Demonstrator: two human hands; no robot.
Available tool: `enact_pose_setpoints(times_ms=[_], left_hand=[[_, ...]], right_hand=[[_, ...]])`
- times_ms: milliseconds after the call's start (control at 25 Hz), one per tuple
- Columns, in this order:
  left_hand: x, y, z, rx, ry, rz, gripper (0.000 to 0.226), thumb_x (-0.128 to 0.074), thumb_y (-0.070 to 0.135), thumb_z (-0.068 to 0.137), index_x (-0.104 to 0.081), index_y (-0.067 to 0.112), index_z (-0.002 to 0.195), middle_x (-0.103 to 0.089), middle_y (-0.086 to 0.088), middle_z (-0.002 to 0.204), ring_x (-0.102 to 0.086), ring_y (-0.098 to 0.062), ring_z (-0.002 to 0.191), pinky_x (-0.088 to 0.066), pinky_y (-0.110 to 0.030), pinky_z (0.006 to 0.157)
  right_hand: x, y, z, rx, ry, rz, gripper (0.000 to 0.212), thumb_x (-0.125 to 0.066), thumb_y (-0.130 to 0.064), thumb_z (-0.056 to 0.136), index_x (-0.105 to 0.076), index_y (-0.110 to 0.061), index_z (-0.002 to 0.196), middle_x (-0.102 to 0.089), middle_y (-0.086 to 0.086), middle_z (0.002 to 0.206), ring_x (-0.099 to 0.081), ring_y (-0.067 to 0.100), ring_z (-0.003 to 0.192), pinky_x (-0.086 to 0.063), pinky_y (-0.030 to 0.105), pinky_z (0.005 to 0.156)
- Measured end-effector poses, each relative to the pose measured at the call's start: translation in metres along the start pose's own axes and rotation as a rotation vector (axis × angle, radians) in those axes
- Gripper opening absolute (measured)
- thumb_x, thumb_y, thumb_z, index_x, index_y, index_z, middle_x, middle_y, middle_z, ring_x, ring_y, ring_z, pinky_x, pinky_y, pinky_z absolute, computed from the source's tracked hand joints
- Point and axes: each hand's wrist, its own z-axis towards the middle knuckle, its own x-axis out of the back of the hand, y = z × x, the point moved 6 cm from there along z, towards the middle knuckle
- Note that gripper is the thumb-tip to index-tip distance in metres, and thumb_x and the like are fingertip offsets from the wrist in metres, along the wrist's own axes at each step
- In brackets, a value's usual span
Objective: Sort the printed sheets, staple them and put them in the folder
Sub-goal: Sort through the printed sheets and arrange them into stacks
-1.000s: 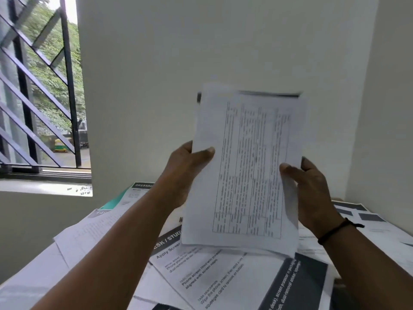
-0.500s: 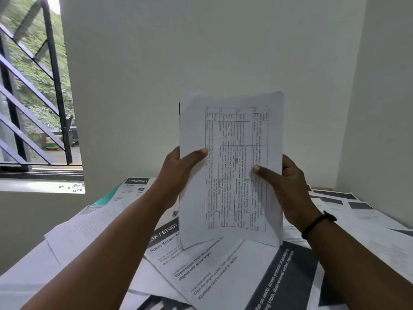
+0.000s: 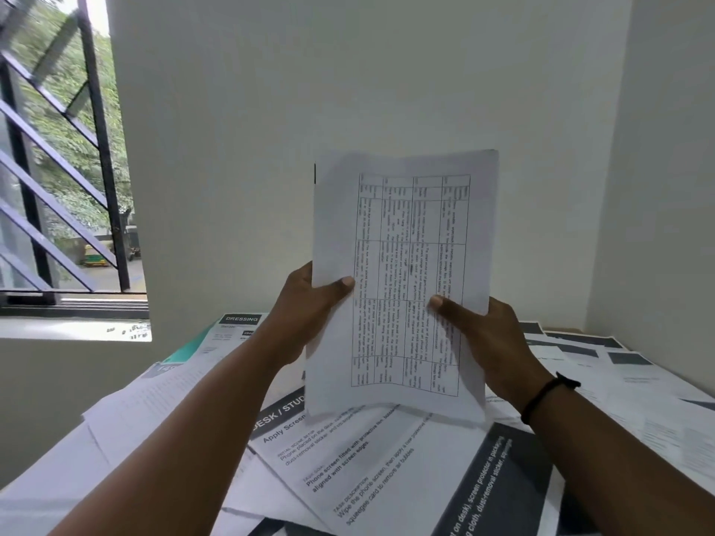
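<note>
- Above the paper-strewn table (image 3: 46, 497), a white printed sheet with a ruled table (image 3: 402, 280) stands upright.
- Left hand (image 3: 305, 319) pinches its left edge; right hand (image 3: 487, 342) grips its right edge.
- Loose printed pages (image 3: 371, 470) lie beneath.

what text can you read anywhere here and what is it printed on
"DRESSING": dark header of a sheet at the back left.
"DESK / STUD", cut off: dark band of the tilted sheet under the hands.
"Apply Screen", cut off: same sheet.
"Phone screen fitted with protective film": same sheet.
Table on the held sheets: too small to read.
Sheets at the right: blurred.
</note>
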Motion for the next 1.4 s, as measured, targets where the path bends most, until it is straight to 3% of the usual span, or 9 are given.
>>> enact_pose_setpoints(times_ms=[160, 320, 440, 680, 840, 1000, 1120, 1280, 1400], left_hand=[[0.044, 0.001, 0.006, -0.010, 0.324, -0.098, 0.008, -0.059, 0.010, 0.094, -0.060, 0.016, 0.099, -0.070, 0.001, 0.088, -0.071, -0.012, 0.069, -0.056, -0.023, 0.054], [0.105, -0.042, 0.009, 0.195, 0.708, -0.241, 0.018, -0.059, 0.014, 0.093, -0.054, 0.012, 0.110, -0.062, -0.013, 0.120, -0.059, -0.021, 0.089, -0.047, -0.032, 0.081], [0.124, -0.067, 0.005, 0.287, 0.826, -0.347, 0.037, -0.060, 0.012, 0.091, -0.052, 0.008, 0.127, -0.060, -0.003, 0.093, -0.057, -0.019, 0.080, -0.048, -0.035, 0.084], [0.133, -0.091, 0.005, 0.350, 0.902, -0.407, 0.040, -0.058, 0.006, 0.090, -0.052, 0.010, 0.130, -0.062, -0.010, 0.121, -0.059, -0.024, 0.094, -0.050, -0.035, 0.086], [0.129, -0.094, 0.005, 0.364, 0.878, -0.409, 0.041, -0.059, 0.010, 0.092, -0.051, 0.009, 0.131, -0.059, -0.006, 0.116, -0.056, -0.022, 0.094, -0.046, -0.030, 0.083], [0.125, -0.092, 0.002, 0.379, 0.906, -0.414, 0.042, -0.059, 0.011, 0.092, -0.051, 0.010, 0.132, -0.059, -0.006, 0.120, -0.055, -0.021, 0.095, -0.047, -0.030, 0.083], [0.121, -0.089, 0.003, 0.384, 0.886, -0.407, 0.041, -0.060, 0.011, 0.092, -0.051, 0.010, 0.131, -0.060, -0.008, 0.120, -0.056, -0.021, 0.092, -0.048, -0.031, 0.082], [0.091, -0.090, 0.012, 0.508, 0.573, -0.318, 0.034, -0.060, 0.011, 0.093, -0.054, 0.001, 0.124, -0.062, -0.009, 0.089, -0.061, -0.027, 0.085, -0.052, -0.038, 0.084], [0.045, -0.088, 0.009, 0.619, 0.174, -0.200, 0.025, -0.057, 0.011, 0.095, -0.059, -0.002, 0.117, -0.069, -0.017, 0.097, -0.066, -0.033, 0.089, -0.053, -0.049, 0.088]], right_hand=[[-0.006, 0.022, -0.002, -0.336, -0.118, 0.105, 0.080, -0.072, -0.072, 0.053, -0.065, -0.010, 0.104, -0.069, 0.012, 0.107, -0.067, 0.035, 0.094, -0.056, 0.042, 0.083], [-0.011, 0.043, -0.019, -0.384, -0.506, -1.011, 0.086, -0.071, -0.070, 0.061, -0.054, -0.018, 0.127, -0.058, 0.005, 0.128, -0.056, 0.017, 0.099, -0.047, 0.029, 0.083], [-0.020, 0.048, -0.024, -0.376, -0.558, -1.227, 0.103, -0.078, -0.065, 0.059, -0.039, -0.020, 0.142, -0.048, 0.000, 0.141, -0.049, 0.018, 0.122, -0.038, 0.027, 0.095], [-0.016, 0.047, -0.018, -0.388, -0.525, -1.109, 0.046, -0.081, -0.042, 0.071, -0.063, -0.021, 0.107, -0.060, -0.007, 0.098, -0.055, 0.011, 0.093, -0.043, 0.022, 0.068], [0.004, 0.032, -0.008, -0.416, -0.434, -0.446, 0.012, -0.069, -0.020, 0.087, -0.068, -0.008, 0.088, -0.074, 0.003, 0.078, -0.067, 0.013, 0.067, -0.056, 0.028, 0.071], [0.026, 0.020, -0.007, -0.445, -0.503, 0.267, 0.079, -0.089, -0.023, 0.062, -0.054, 0.003, 0.127, -0.059, 0.028, 0.126, -0.058, 0.046, 0.112, -0.049, 0.058, 0.092], [0.029, 0.007, -0.003, -0.344, -0.425, 0.543, 0.064, -0.079, -0.027, 0.074, -0.057, -0.010, 0.131, -0.060, 0.018, 0.130, -0.057, 0.039, 0.119, -0.046, 0.060, 0.095], [0.043, 0.015, 0.015, -0.338, 0.018, 0.582, 0.028, -0.058, -0.025, 0.092, -0.065, -0.008, 0.114, -0.073, 0.012, 0.099, -0.073, 0.026, 0.084, -0.060, 0.042, 0.069], [0.050, 0.026, 0.015, -0.343, 0.192, 0.056, 0.016, -0.063, -0.023, 0.092, -0.063, -0.007, 0.092, -0.066, 0.011, 0.082, -0.062, 0.020, 0.060, -0.052, 0.019, 0.052]])
